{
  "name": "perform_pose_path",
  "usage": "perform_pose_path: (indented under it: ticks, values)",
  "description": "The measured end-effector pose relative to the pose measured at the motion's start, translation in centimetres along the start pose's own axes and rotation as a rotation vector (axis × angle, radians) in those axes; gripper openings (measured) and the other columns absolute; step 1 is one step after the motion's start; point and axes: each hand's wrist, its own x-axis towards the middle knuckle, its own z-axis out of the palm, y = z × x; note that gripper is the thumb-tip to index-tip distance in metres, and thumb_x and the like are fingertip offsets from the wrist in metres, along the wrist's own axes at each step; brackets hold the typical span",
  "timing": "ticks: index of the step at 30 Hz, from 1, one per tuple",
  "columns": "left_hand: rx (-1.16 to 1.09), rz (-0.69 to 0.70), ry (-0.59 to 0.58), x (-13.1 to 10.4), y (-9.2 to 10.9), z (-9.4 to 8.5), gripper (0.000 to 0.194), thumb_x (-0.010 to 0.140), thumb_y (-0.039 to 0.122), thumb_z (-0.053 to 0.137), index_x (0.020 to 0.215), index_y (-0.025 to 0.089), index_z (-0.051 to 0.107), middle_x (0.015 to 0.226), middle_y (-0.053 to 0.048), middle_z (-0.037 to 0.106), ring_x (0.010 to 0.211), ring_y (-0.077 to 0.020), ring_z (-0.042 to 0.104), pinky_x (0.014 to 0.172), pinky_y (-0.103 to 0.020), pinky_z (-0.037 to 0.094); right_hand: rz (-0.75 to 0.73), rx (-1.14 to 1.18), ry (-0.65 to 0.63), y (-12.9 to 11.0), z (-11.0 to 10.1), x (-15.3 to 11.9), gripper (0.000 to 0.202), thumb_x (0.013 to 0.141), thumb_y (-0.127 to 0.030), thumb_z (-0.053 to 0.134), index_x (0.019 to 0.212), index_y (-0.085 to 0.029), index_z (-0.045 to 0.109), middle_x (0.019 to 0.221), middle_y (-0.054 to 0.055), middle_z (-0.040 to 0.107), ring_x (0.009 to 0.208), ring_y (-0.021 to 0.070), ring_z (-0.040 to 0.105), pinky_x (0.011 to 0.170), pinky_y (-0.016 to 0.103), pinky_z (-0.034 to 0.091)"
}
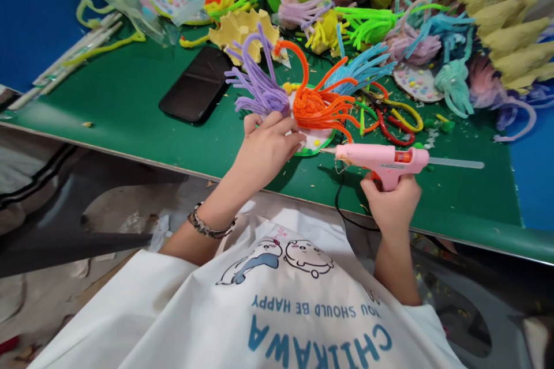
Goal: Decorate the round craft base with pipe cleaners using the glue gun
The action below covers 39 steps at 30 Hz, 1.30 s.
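Observation:
My left hand [274,144] is closed with bent fingers over the near left part of a round white disc [318,141] with a green rim and coloured dots. The fingertips rest on it, and what lies under them is hidden. Tied pipe-cleaner bundles, one purple [262,89], one orange [312,108] and one light blue [357,72], lie on or against the disc. My right hand [395,199] is wrapped round the handle of a pink hot glue gun [381,158]. Its nozzle points left, close to the disc's near right edge, and a clear glue stick [459,163] sticks out behind.
A black phone [195,85] lies left of the disc. Scissors with red and yellow handles [398,121] lie to the right. More pipe-cleaner bundles [376,23] and yellow egg-carton pieces [504,29] crowd the far side. A black cord [340,199] hangs over the green table's [142,141] near edge.

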Motion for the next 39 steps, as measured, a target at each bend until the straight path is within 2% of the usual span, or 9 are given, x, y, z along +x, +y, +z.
perform_pose_path:
  ticks: [3, 7, 15, 20, 26, 31, 39]
  values:
    - [0.0, 0.004, -0.043, 0.4, 0.2, 0.0, 0.024, 0.099, 0.022, 0.052, 0.09, 0.021, 0.074, 0.095, -0.008, 0.07, 0.095, -0.0248, 0.054, 0.074, -0.038, 0.034, -0.009, 0.002, -0.001, 0.0, 0.0, 0.0, 0.025, 0.053, -0.045, 0.054, 0.062, -0.028, 0.038, 0.05, -0.003, 0.043, 0.047, 0.0152, 0.04, 0.053, 0.034, 0.041]
    - [0.024, 0.001, -0.003, 0.4, 0.1, 0.3, 0.026, 0.099, 0.023, 0.05, 0.085, 0.022, 0.071, 0.088, -0.007, 0.07, 0.09, -0.0247, 0.055, 0.072, -0.039, 0.033, -0.025, -0.002, 0.006, 0.1, -0.1, -0.1, 0.026, 0.053, -0.045, 0.055, 0.062, -0.028, 0.037, 0.051, -0.003, 0.042, 0.047, 0.0155, 0.04, 0.052, 0.034, 0.041]
    - [-0.034, -0.076, 0.047, 0.2, -0.5, 0.9, 0.028, 0.1, 0.025, 0.046, 0.092, 0.022, 0.072, 0.086, -0.007, 0.072, 0.085, -0.0248, 0.059, 0.073, -0.039, 0.037, -0.028, 0.004, -0.014, 0.2, 0.0, -0.1, 0.025, 0.055, -0.044, 0.055, 0.064, -0.028, 0.038, 0.052, -0.002, 0.045, 0.048, 0.0163, 0.043, 0.053, 0.034, 0.042]
    - [-0.024, -0.018, 0.008, 0.3, -0.6, 0.4, 0.021, 0.098, 0.027, 0.053, 0.092, 0.022, 0.073, 0.092, -0.007, 0.075, 0.087, -0.0247, 0.061, 0.075, -0.04, 0.036, -0.023, -0.004, -0.01, 0.1, 0.0, -0.1, 0.026, 0.054, -0.045, 0.054, 0.063, -0.028, 0.037, 0.053, -0.001, 0.046, 0.049, 0.0163, 0.043, 0.055, 0.034, 0.042]
    - [0.031, 0.029, -0.049, 0.8, -0.6, 0.4, 0.023, 0.098, 0.024, 0.05, 0.089, 0.021, 0.071, 0.092, -0.007, 0.073, 0.089, -0.0252, 0.061, 0.075, -0.039, 0.036, -0.052, -0.014, -0.004, 0.3, 0.1, 0.0, 0.026, 0.055, -0.045, 0.054, 0.064, -0.028, 0.037, 0.053, -0.002, 0.045, 0.049, 0.0159, 0.042, 0.054, 0.034, 0.042]
    - [0.076, -0.012, 0.013, 0.5, -0.2, 0.9, 0.03, 0.101, 0.024, 0.042, 0.09, 0.02, 0.07, 0.087, -0.008, 0.07, 0.086, -0.0242, 0.061, 0.075, -0.038, 0.038, -0.065, -0.018, -0.012, 0.4, 0.1, -0.1, 0.025, 0.056, -0.044, 0.055, 0.063, -0.028, 0.037, 0.052, -0.003, 0.044, 0.047, 0.0153, 0.041, 0.054, 0.034, 0.042]
    - [-0.004, -0.077, 0.091, 0.0, -0.1, 1.7, 0.026, 0.1, 0.026, 0.047, 0.091, 0.022, 0.071, 0.087, -0.005, 0.072, 0.081, -0.0218, 0.063, 0.079, -0.039, 0.039, -0.066, -0.026, 0.002, 0.6, 0.1, -0.2, 0.026, 0.058, -0.043, 0.056, 0.065, -0.028, 0.036, 0.053, -0.003, 0.043, 0.049, 0.0156, 0.041, 0.054, 0.034, 0.041]
